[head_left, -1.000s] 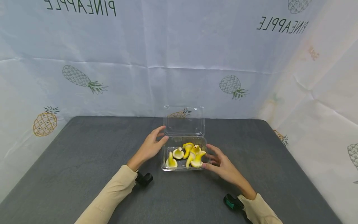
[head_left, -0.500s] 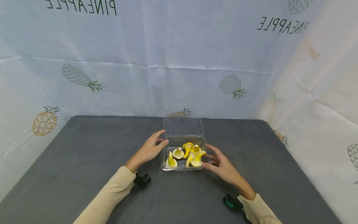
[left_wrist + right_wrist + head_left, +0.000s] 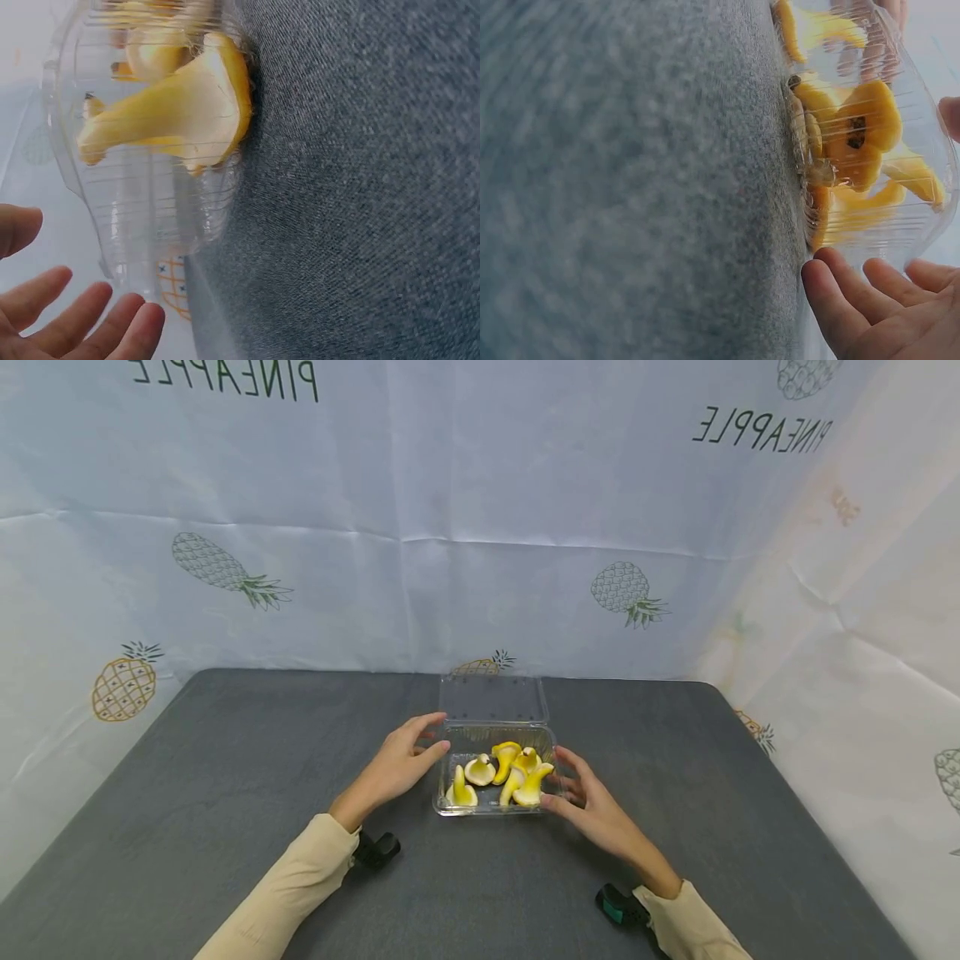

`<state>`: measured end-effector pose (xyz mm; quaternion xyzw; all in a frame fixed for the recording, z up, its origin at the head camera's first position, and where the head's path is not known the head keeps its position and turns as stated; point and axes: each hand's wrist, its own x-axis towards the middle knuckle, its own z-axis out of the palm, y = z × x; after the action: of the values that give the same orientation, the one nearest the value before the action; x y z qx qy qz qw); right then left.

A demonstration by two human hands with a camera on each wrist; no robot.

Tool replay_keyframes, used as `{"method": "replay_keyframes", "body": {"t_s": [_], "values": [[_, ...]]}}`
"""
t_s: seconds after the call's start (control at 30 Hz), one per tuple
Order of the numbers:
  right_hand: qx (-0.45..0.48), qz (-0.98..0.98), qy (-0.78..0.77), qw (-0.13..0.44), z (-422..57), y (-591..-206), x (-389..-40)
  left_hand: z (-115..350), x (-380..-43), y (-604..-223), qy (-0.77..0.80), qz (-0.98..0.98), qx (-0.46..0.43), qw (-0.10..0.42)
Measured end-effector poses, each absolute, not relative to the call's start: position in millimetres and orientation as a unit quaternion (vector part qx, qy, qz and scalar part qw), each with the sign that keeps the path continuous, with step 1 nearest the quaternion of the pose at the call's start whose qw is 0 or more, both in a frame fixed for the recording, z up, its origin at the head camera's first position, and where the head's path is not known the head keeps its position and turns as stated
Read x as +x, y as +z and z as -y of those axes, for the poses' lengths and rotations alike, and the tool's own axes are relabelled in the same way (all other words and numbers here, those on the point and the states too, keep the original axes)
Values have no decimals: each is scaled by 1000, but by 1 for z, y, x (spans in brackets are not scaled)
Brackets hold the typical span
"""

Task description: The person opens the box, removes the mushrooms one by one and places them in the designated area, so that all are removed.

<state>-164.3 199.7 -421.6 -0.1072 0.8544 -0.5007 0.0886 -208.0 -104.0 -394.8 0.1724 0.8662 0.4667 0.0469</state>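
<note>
A clear plastic clamshell box (image 3: pixel 491 812) stands mid-table in the head view, its hinged lid (image 3: pixel 491 702) laid back on the far side. Inside lie several yellow mushrooms (image 3: pixel 480 770) with pale caps. My left hand (image 3: pixel 393 764) is at the box's left side, fingers spread and holding nothing; the left wrist view shows the fingertips (image 3: pixel 142 315) near the clear wall. At the right side is my right hand (image 3: pixel 596 808), its thumb by the front right corner and its loosely bent fingers (image 3: pixel 836 300) beside the ribbed wall. Whether they touch it is hard to tell.
The dark grey table (image 3: pixel 480 893) reaches back to a pale curtain (image 3: pixel 487 485) printed with pineapples. Black wrist devices (image 3: pixel 378 850) sit on both forearms below beige sleeves (image 3: pixel 281 893).
The lid has dropped from standing upright to leaning back low behind the box. My left hand has drawn slightly down and to the left. My right hand has stayed nearly still.
</note>
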Motion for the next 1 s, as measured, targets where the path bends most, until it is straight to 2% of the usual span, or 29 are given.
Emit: {"method": "replay_keyframes", "body": {"t_s": [0.4, 1.0], "values": [[-93, -860, -492, 95, -197, -420, -164, 100, -197, -385, 444, -873, 200, 15], [-123, -867, -472, 107, -194, -422, -162, 90, -184, -373, 343, -905, 247, 56]]}}
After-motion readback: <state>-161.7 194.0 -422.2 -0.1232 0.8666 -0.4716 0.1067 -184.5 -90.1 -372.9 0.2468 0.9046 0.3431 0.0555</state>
